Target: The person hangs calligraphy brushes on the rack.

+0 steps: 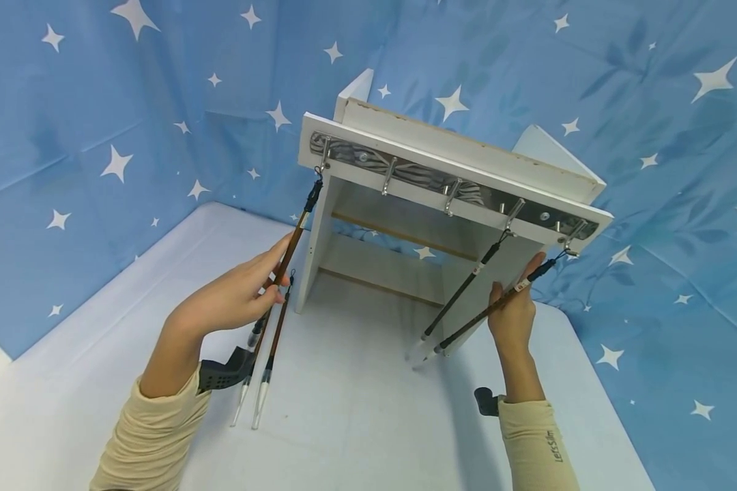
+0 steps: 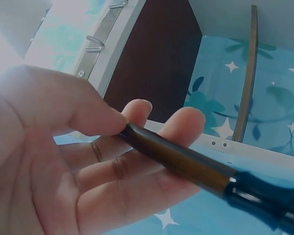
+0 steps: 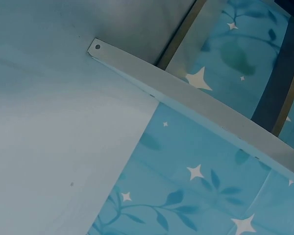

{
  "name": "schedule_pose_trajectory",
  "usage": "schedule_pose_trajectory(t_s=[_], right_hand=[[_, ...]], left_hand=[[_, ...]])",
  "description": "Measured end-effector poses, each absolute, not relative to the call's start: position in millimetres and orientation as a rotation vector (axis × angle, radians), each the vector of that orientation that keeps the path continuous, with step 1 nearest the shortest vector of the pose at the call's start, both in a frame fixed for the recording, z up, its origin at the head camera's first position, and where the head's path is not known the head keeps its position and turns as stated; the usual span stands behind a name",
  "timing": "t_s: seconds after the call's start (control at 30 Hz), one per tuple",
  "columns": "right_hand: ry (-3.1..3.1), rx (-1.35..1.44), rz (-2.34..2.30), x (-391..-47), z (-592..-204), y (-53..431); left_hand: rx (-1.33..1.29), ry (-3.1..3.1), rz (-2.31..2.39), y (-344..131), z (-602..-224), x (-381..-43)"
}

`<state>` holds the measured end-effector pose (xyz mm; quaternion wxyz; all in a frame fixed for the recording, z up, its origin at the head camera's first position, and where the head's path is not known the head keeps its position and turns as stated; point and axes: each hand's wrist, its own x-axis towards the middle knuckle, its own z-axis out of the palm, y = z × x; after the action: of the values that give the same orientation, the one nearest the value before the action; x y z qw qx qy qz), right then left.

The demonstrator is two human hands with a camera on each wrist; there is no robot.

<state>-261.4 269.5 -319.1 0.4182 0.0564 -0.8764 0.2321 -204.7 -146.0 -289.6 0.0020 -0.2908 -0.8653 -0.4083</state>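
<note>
A white wooden rack [image 1: 381, 269] stands on the table, with a metal hook strip [image 1: 420, 174] along its upper front board. In the head view, a brown-handled calligraphy brush [image 1: 293, 247] hangs by its loop at the leftmost hook. My left hand [image 1: 230, 293] pinches its handle; the left wrist view shows the handle [image 2: 186, 161] between thumb and fingers. My right hand [image 1: 514, 317] grips the rack's right side panel, behind a hanging brush. Only a sliver of that hand shows at the right wrist view's edge, by the panel [image 3: 196, 98].
Two dark brushes, a left one [image 1: 463, 292] and a right one [image 1: 494, 307], hang from the right-hand hooks. Below my left hand, brushes with clear-capped tips [image 1: 263, 395] lie on the white tabletop [image 1: 356, 423]. A blue star-patterned curtain [image 1: 233, 102] surrounds the table.
</note>
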Motion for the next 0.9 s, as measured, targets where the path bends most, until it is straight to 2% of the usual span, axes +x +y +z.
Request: schedule_pose_trajectory(t_s=[0.9], right_hand=[[-2.178,0.145,0.584,-262.3,-319.6,270.2]], left_hand=[[-0.864,-2.720,-1.337,-147.2,-291.6,-209.7]])
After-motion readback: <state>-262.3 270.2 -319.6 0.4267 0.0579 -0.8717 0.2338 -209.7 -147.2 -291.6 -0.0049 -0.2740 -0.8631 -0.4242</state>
